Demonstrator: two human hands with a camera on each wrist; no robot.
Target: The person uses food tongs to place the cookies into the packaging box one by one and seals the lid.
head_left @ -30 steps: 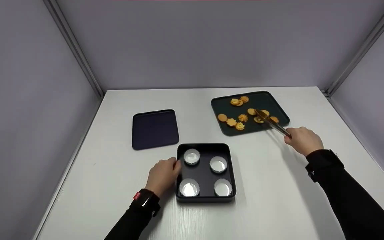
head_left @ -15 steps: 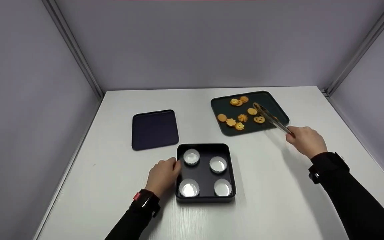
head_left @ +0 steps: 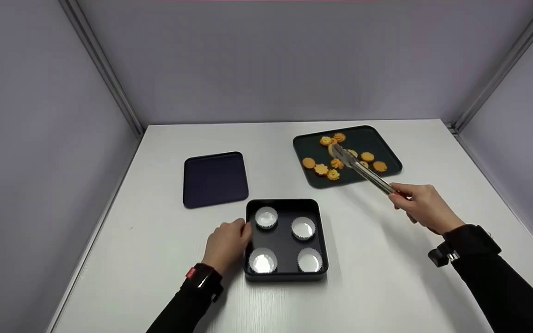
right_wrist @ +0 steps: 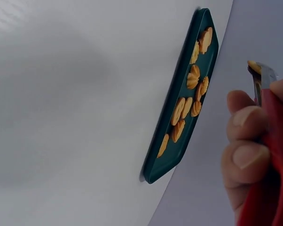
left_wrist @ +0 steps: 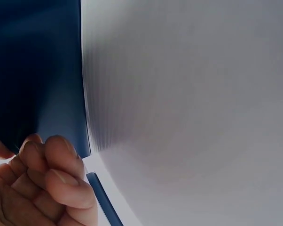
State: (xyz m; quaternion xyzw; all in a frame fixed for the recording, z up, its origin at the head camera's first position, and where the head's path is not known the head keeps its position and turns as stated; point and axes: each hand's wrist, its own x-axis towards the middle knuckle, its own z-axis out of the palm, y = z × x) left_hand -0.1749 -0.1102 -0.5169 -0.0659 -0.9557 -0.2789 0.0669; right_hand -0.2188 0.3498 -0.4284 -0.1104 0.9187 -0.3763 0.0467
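Steel tongs, one pair, with red on the handles in the right wrist view, lie in the right hand, its fingers and thumb curled round them; we see their long axis run aslant from the near right to the far left, the tips pointing away from the person and leftward above the dark green tray; one biscuit sits at those tips.

On that tray we count about eleven other biscuits, some overlapping, so we cannot fix the number exactly; the tray stands at the far right of the white table.

One black pan stands near the person, its slightly longer axis running front to back; four white fluted cups sit upright in it, two far and two near; the left hand, fingers curled, grips its left side.

Just beyond the pan and to its left we find one dark blue tray; two black sleeves reach in, one on each arm.
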